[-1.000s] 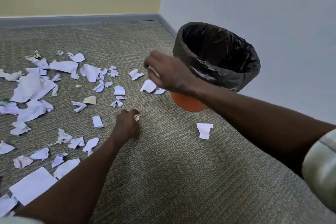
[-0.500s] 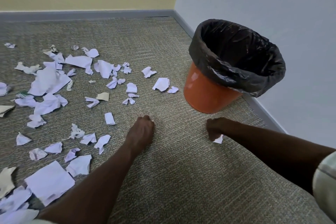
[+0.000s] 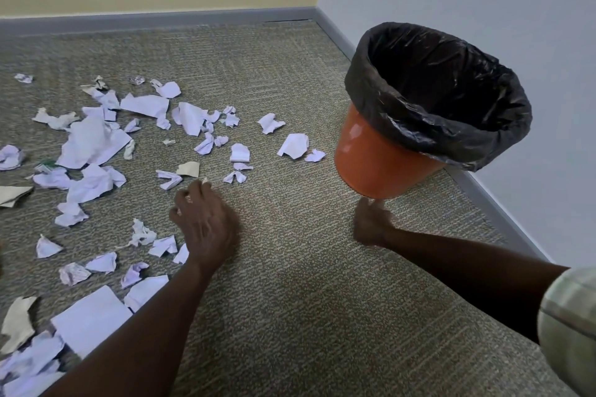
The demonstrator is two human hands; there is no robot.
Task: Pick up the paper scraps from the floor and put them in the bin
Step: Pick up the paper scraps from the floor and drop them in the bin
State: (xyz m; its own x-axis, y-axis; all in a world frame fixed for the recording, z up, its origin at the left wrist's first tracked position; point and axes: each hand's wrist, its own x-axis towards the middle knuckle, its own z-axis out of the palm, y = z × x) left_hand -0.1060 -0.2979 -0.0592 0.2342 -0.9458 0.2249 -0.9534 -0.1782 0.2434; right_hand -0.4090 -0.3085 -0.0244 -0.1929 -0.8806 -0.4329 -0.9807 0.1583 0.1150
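Observation:
Several white paper scraps [image 3: 96, 142] lie scattered over the left half of the carpet. The orange bin [image 3: 371, 161] with a black liner [image 3: 451, 126] stands at the right, near the wall. My left hand [image 3: 206, 222] is low over the carpet at the edge of the scraps, its fingers curled, with small white bits of a paper scrap [image 3: 205, 180] showing at the fingertips. My right hand [image 3: 371, 222] is a closed fist on the carpet just in front of the bin's base. The scrap that lay there is out of sight inside it.
A large white sheet [image 3: 92, 319] and tan pieces [image 3: 17, 322] lie at the near left. A grey skirting board [image 3: 490, 203] runs along the wall behind the bin. Bare carpet [image 3: 306, 300] stretches between my arms.
My right hand closed round the lone scrap by the bin and took it off the carpet. My left hand moved forward and left over another scrap. The camera came closer.

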